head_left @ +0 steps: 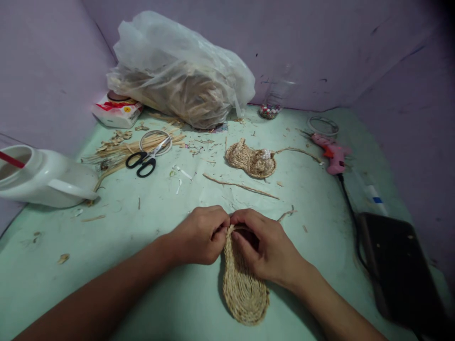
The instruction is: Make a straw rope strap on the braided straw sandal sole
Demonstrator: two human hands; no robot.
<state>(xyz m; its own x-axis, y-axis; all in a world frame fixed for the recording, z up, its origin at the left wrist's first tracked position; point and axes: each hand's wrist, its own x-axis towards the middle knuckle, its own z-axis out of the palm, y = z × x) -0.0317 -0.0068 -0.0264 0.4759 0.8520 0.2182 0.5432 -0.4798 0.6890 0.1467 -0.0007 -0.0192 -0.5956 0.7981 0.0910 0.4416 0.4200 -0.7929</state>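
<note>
Head camera looks down on a wide pale green surface with purple walls around it. Biggest on it is the crinkly clear plastic bag full of dry straw, at the upper middle of the frame. A white plastic jug lies at the left edge. A flat black box sits at the lower right, with a black cord running up to the pink glue gun at the upper right. A finished small woven straw slipper rests in the middle, with black-handled scissors to its left on a pile of loose straw sticks.

Low in the middle lies the long oval woven straw sole, flat on the surface. The left hand and the right hand meet at its top end. The fingers of both hands are curled and pressed together, pinching the straw there. I cannot tell just which strand they hold, because the hands hide it.

What could go wrong, I think: dry straw is brittle, so a hard pull could snap it. If the pinch slips, the tight coils could come loose. The cord lies near the right arm, so a wide elbow move could tug the glue gun, and its tip may be hot.
</note>
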